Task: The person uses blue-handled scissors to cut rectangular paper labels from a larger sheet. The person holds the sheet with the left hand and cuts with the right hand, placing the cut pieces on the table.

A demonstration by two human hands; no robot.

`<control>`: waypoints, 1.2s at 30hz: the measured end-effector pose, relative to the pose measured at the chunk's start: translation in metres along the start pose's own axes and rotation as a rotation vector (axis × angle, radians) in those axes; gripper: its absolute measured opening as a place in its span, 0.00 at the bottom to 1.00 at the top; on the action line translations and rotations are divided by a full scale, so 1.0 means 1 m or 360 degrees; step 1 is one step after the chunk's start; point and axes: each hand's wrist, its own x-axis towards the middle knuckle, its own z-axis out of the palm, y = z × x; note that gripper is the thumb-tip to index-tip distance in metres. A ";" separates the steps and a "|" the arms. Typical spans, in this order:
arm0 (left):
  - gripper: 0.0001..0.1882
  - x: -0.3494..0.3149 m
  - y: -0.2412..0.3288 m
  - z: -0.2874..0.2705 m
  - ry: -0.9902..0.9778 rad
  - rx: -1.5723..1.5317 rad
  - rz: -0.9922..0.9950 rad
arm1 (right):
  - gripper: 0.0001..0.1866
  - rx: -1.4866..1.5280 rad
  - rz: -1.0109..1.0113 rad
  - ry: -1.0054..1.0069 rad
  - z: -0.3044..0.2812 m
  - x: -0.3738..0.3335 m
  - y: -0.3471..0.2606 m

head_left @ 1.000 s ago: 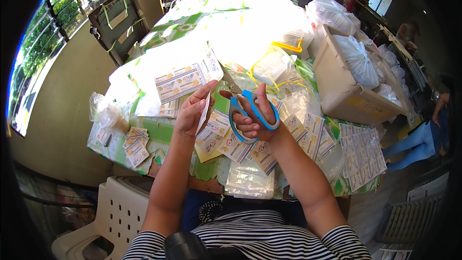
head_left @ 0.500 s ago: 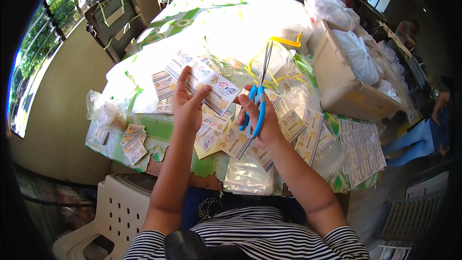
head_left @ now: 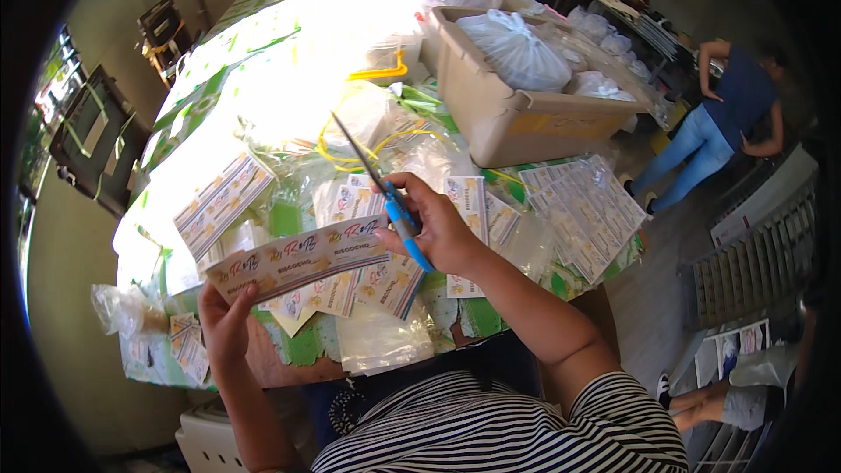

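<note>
The left hand (head_left: 226,322) pinches one end of a paper strip (head_left: 302,256), which runs lengthwise toward the right hand (head_left: 440,217), gripping scissors (head_left: 401,221) pointed away.

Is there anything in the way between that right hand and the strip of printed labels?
Nothing visible is. The right hand, gripping the blue-handled scissors, is at the right end of the label strip, while the left hand holds the opposite end. The loose labels lie beneath, not between them.
</note>
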 end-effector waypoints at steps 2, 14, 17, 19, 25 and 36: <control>0.19 -0.009 -0.006 0.000 -0.0010 0.0178 -0.0110 | 0.27 -0.0152 -0.0102 0.0023 -0.002 -0.006 0.004; 0.12 -0.022 -0.033 0.020 0.0051 0.0542 -0.0024 | 0.30 -0.0495 -0.0143 -0.0068 0.001 -0.021 0.031; 0.12 -0.022 -0.024 0.019 0.0051 0.0522 0.0104 | 0.27 -0.0363 -0.0123 0.0019 0.001 -0.018 0.023; 0.12 -0.023 -0.018 0.018 0.0059 0.0475 0.0123 | 0.25 -0.0172 -0.0165 0.0028 0.001 -0.017 0.016; 0.13 -0.026 -0.004 0.013 0.0169 0.0351 0.0115 | 0.27 -0.0064 0.0060 0.0064 0.005 -0.017 0.004; 0.14 -0.028 0.042 -0.008 0.0617 -0.0263 0.0260 | 0.34 -0.0235 0.0350 -0.0686 0.035 -0.055 -0.017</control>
